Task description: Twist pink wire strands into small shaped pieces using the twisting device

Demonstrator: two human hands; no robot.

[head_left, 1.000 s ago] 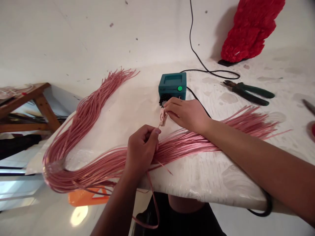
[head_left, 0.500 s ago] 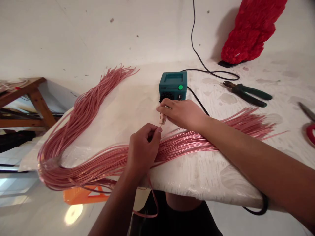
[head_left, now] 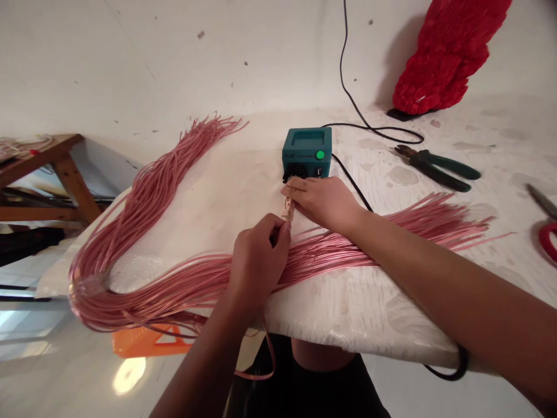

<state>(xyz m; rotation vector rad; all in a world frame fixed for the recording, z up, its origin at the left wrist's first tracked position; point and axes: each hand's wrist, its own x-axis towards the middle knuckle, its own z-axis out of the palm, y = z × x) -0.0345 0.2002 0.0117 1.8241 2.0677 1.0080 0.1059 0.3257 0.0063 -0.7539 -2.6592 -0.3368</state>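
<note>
Wire strand (head_left: 255, 378) is in the left hand (head_left: 260, 261), held over the near part of the table (head_left: 339, 316), in front of the green box (head_left: 307, 152). Its slack loops down below the table edge. Left thumb and forefinger are pinched on it, near its end I'd judge; tip is hidden on my head feed. Right hand (head_left: 324, 200) has its fingertips bunched on the upper end of a small pale block (head_left: 288, 208); looks like a firm grip, thumb hidden from me. Left fingertips sit right at the block's lower end; can't tell if they touch it.

How I'd run it: let the right hold the block dead still and let the left do the fine lining-up. Pinch close to the wire's end, since a thin strand likely buckles with a long free length. Work along the block's own line, no sideways pull. Small strokes, light pressure.

Watch-outs: right fingers are just beside the black bristles (head_left: 296, 170) on the box front, so I'd angle them clear. Left hand crosses over the pink bundle (head_left: 322, 251); I'd lift it a touch so it doesn't drag strands. Hanging slack could snag on the edge.
</note>
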